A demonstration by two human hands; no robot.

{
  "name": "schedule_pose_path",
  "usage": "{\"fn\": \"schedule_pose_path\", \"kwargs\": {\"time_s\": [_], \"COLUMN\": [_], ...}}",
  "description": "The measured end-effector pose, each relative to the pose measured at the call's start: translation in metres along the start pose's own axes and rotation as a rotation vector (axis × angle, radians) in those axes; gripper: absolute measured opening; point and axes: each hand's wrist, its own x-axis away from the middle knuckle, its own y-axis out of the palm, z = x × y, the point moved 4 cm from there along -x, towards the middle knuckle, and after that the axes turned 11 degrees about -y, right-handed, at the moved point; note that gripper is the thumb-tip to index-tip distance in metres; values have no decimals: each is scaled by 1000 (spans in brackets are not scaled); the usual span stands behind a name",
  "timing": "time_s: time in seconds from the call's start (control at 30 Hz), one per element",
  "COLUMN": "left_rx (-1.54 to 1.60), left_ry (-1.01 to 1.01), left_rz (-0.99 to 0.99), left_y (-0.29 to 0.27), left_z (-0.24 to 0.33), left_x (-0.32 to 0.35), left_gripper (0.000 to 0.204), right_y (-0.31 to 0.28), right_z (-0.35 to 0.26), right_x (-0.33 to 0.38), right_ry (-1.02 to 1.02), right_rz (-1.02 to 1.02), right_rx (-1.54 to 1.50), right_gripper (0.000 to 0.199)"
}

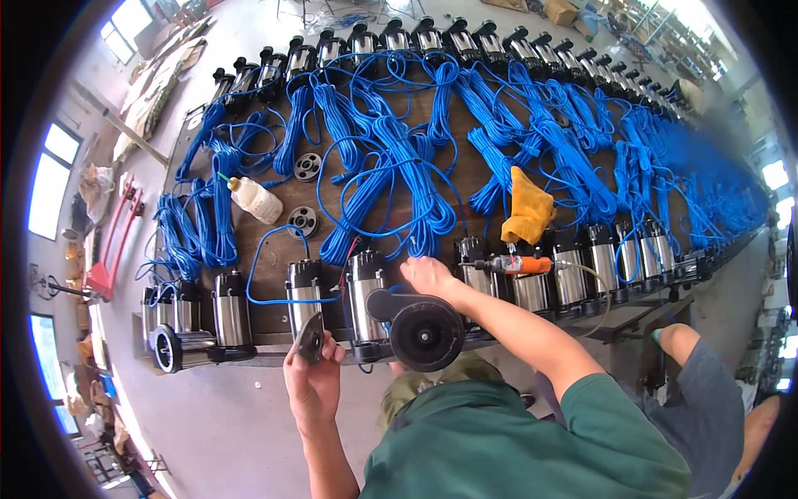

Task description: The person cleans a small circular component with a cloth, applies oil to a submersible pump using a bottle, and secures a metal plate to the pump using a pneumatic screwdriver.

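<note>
My left hand [312, 382] pinches a dark, flat round part [310, 338] on edge, just in front of the bench. To its right, a submersible pump has its black round end [426, 334] facing up, with a bolt at the centre and a side outlet. My right hand [431, 276] is just beyond that black end, fingers curled; what they grip is hidden. Close by on the left stands a steel pump [366, 291] with a black top. A smaller steel pump [304, 287] with a blue cable stands beside it.
Bundles of blue cable [407, 175] cover much of the bench [274, 241]. More pumps [428, 40] line its far edge. A white bottle [256, 200], black wheels [307, 167], yellow cloth [527, 206] and orange-ended air tool [519, 264] lie among them. Another person [698, 407] is at right.
</note>
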Motion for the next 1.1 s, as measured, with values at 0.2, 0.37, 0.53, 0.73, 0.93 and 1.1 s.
{"fn": "schedule_pose_path", "kwargs": {"time_s": [0.2, 0.37, 0.53, 0.73, 0.93, 1.1], "left_rx": [150, 165, 175, 49, 89, -490], "left_ry": [-150, -191, -230, -330, -305, 49], "left_rz": [-25, -39, -130, -141, -300, -170], "left_y": [-23, -21, -8, 40, 72, 110], "left_z": [-26, -30, -32, -31, -36, -1], "left_x": [19, 33, 37, 26, 18, 13], "left_gripper": [80, 80, 81, 93, 93, 88], "right_y": [3, -90, -168, -173, -255, -294], "right_z": [5, 28, 166, 212, 97, 26], "right_x": [21, 38, 129, 158, 180, 211], "right_ry": [-15, 56, 894, 772, 576, 490], "right_rz": [-125, 263, 521, 541, 1027, 1047], "right_rx": [-43, -10, 457, 204, -382, -611], "right_gripper": [12, 14, 38, 31, 33, 32]}}
